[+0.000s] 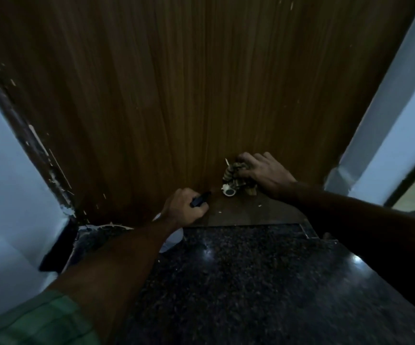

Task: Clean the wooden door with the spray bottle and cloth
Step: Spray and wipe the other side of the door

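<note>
One wooden door (pixel 176 95) is being viewed from above in dim light, its bottom edge meeting a dark speckled stone floor (pixel 251 282). Two bare hands are being held low against it. One spray bottle (pixel 174 235) is being gripped by the left hand (pixel 184 207), the fingers being closed around its black trigger head, which is being pointed at the door's base; the pale body is being mostly hidden under the forearm. One striped cloth (pixel 233 175) is being bunched and pressed against the door near its bottom by the right hand (pixel 263 173), which is being clenched on it. One small white round object (pixel 229 191) is lying just below the cloth; what it is cannot be told. One green sleeve (pixel 40 319) is being shown at the lower left
</note>
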